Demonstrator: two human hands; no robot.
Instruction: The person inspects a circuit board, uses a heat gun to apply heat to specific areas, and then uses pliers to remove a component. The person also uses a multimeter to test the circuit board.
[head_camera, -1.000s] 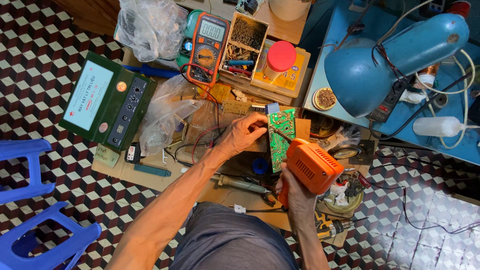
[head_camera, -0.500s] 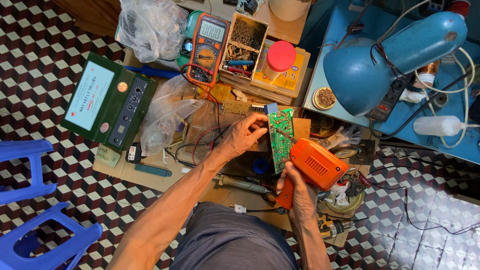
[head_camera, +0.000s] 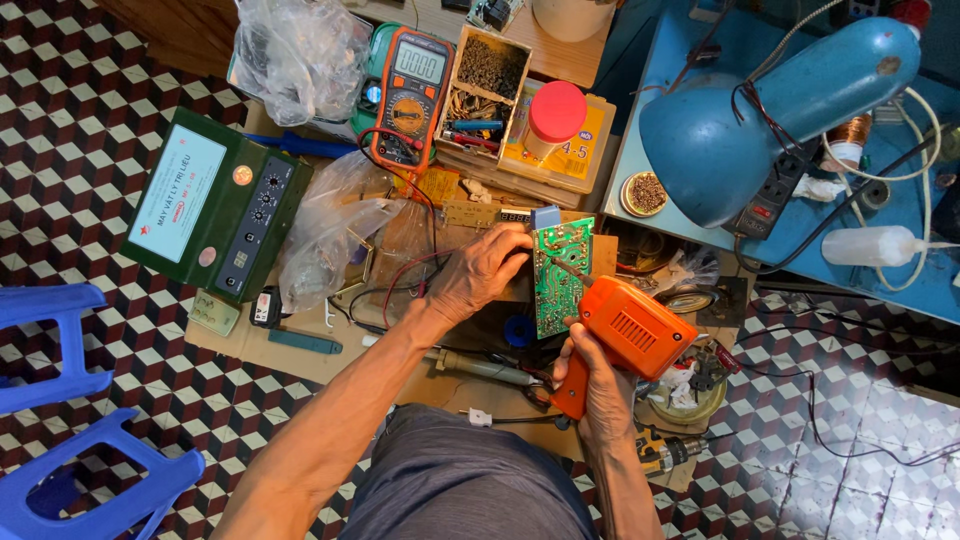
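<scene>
My left hand (head_camera: 482, 272) grips the left edge of a green circuit board (head_camera: 558, 280), holding it upright on its edge over the cardboard work surface. My right hand (head_camera: 590, 385) is closed around the handle of an orange pistol-shaped soldering gun (head_camera: 628, 330). The gun's thin tip touches the face of the board near its middle. A red test lead runs under my left wrist.
An orange multimeter (head_camera: 410, 95) and a box of small parts (head_camera: 490, 85) lie at the back. A green metal device (head_camera: 215, 205) sits at the left, crumpled plastic bags (head_camera: 330, 230) beside it. A blue desk lamp (head_camera: 740, 130) stands at the right, blue plastic stools (head_camera: 70, 440) at the lower left.
The soldering gun has swung up and to the right, with its tip now against the board. My left hand has kept the board in much the same place.
</scene>
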